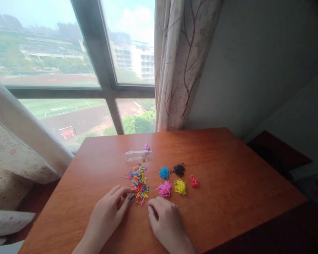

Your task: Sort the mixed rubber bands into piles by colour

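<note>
Room: a window takes up the far left, a plain wall the right. A branch-patterned curtain hangs between; a second curtain hangs at left. Surface: brown wooden table, smooth, with window glare on its far left part.

My left hand: thumb and forefinger nearly together at the heap's near left edge; cannot tell whether a band is between them. My right hand: fingers curled in, narrow, near the heap's near end; contents hidden.

Mixed heap of coloured bands: on the table, ahead of and between my hands. Long axis runs away from me toward the window; single bands point every way. Beyond it, a clear plastic item lies crosswise.

Right of heap, single-colour piles: pink, black, yellow, blue, red. Smallest: a pinkish-purple object behind the plastic.
</note>
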The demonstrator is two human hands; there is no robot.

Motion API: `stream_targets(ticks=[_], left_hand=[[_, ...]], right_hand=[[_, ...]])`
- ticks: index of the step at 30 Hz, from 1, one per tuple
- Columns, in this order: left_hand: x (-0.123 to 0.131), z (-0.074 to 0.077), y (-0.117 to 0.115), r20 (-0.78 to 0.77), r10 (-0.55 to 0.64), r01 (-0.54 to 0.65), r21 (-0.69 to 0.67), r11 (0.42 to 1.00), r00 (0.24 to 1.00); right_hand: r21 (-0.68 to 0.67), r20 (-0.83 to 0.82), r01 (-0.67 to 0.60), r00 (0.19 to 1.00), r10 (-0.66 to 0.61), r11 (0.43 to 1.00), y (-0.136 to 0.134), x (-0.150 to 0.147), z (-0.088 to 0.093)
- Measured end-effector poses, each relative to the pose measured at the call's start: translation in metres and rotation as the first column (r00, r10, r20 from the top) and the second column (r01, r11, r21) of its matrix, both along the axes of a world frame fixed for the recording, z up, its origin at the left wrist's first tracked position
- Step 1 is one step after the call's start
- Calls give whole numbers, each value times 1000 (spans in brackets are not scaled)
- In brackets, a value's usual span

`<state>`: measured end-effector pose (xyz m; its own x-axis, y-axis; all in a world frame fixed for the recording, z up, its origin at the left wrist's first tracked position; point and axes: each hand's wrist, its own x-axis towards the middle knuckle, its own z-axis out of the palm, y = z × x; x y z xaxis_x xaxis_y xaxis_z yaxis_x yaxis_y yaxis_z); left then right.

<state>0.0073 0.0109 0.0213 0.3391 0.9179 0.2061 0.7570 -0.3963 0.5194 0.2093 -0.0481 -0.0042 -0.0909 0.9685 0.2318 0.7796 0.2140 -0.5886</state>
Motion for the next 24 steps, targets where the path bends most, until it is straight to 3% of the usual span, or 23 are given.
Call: stream_targets(ticks=[6,13,18,24], left_hand=[[-2,-13,-19,54,42,-42,0,999,998],[0,-18,-20,-6,31,-31,17,999,999],[-1,-19,-21,-24,23,-23,8,1000,999],[-1,-19,-21,-37,23,-23,11,1000,999]], right_hand=[[-5,36,68,997,-68,998,1,-7,-1],[-44,193,201,963,-189,979,9,-20,-2],[-62,275,212,943,-187,975,15,-21,1],[-35,264,196,948,-180,980,15,-20,1]])
